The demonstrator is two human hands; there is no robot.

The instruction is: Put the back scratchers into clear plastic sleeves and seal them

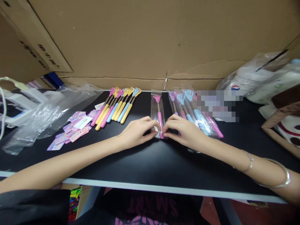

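A pink back scratcher (159, 116) lies in a clear bag (153, 107) on the black bench (140, 165), right in the middle. Its little claw end points away from the person, and its fat handle end points at them. The left hand (136, 132) is on one side of the low end of the bag, and the right hand (184, 129) is on the other. The fingers of both hands bend in, with their tips at the bottom of the handle. I cannot tell if they are pinched tight on the bag.

To the left, bare back scratchers (117, 107) lie in a row, with pink, yellow and blue handles. Next to them is a messy heap of colorful cards (75, 128), and past that are big, flat, see-through bags (52, 109). Just beside the right hand, more back scratchers in bags (193, 107) lie close together. A tall cardboard wall (150, 40) stands behind.
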